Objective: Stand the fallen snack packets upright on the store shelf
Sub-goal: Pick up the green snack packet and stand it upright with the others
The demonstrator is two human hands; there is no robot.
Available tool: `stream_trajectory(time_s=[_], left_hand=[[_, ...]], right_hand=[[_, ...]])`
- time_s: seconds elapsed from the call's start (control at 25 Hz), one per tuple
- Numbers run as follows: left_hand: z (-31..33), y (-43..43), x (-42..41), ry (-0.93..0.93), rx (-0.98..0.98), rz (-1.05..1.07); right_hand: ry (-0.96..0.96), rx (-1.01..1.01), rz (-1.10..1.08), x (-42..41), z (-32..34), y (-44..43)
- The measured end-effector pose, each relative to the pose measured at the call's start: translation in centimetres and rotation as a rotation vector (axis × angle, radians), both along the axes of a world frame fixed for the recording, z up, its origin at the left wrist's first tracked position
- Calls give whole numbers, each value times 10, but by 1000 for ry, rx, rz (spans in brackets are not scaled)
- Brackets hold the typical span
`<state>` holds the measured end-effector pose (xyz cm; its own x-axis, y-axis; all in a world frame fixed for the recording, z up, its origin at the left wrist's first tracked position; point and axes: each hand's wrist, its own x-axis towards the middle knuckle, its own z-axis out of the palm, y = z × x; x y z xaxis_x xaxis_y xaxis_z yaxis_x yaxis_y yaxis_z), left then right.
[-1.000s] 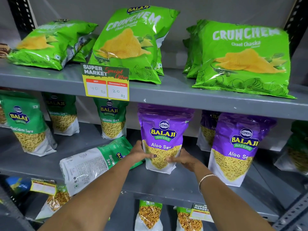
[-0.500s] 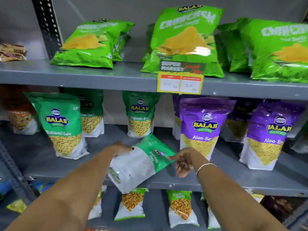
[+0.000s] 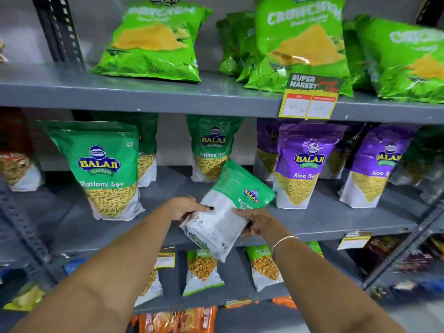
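A green-and-white Ratlami Sev packet [image 3: 228, 207] is tilted with its back side towards me, its white bottom hanging over the front edge of the middle shelf [image 3: 336, 224]. My left hand [image 3: 185, 207] grips its left edge. On the right edge, my right hand [image 3: 257, 222] holds it too. Other Ratlami Sev packets stand upright: one at the left [image 3: 103, 169] and one behind [image 3: 213, 147]. Two purple Aloo Sev packets [image 3: 305, 167] [image 3: 377, 169] stand upright to the right.
Green Crunchem bags [image 3: 153, 42] [image 3: 300, 44] lie leaning on the top shelf, with a yellow price tag [image 3: 310, 99] on its edge. Small snack packets [image 3: 201, 270] stand on the lower shelf. A dark slotted upright [image 3: 57, 30] rises at the upper left.
Both hands left the purple Aloo Sev packet, moved to the fallen green packet and took hold of it. It has been lifted from flat to tilted. The view shifted left.
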<state>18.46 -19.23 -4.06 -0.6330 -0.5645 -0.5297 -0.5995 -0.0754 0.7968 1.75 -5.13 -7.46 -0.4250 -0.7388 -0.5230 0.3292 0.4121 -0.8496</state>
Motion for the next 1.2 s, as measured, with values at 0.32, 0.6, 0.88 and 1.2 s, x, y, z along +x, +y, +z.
stream_trajectory(time_s=[0.32, 0.6, 0.88, 1.2], left_hand=[[21, 3, 1, 121, -235, 155], [-8, -13, -15, 179, -439, 351], [-2, -19, -17, 137, -437, 265], [4, -27, 2, 58, -217, 177]], right_hand=[[428, -243, -102, 6, 55, -30], [676, -354, -39, 5, 40, -60], [626, -126, -59, -5, 40, -62], [266, -19, 24, -13, 27, -64]])
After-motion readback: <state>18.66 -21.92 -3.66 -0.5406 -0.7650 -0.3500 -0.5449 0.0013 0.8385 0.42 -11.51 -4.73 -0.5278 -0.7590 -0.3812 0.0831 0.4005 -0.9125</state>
